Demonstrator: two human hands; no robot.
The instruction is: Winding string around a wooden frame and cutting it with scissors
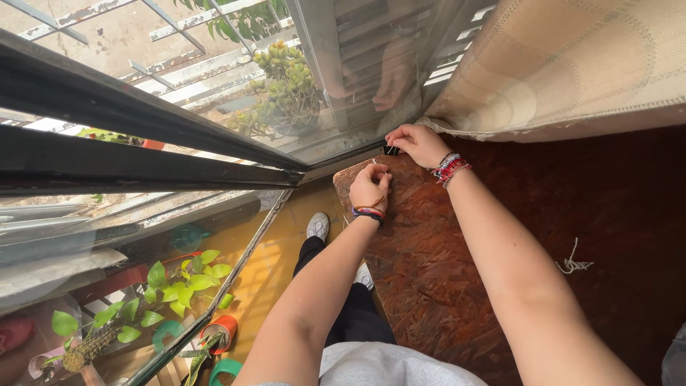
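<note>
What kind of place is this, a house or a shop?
Probably a home, by a window or balcony door: a beige woven curtain hangs over a dark brown wooden board, and green leafy potted plants stand by the glass.

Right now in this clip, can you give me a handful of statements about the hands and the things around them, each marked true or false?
1. The right hand pinches a small black clip at the far edge of the wooden board. True.
2. The left hand rests in the person's lap. False: it lies on the board's far corner, close to the right hand.
3. Both wrists wear beaded bracelets. True.
4. A scrap of white string lies on the board to the right of the right arm. True.
5. The potted plants stand on the board. False: they are down on the floor, to the left.
</note>
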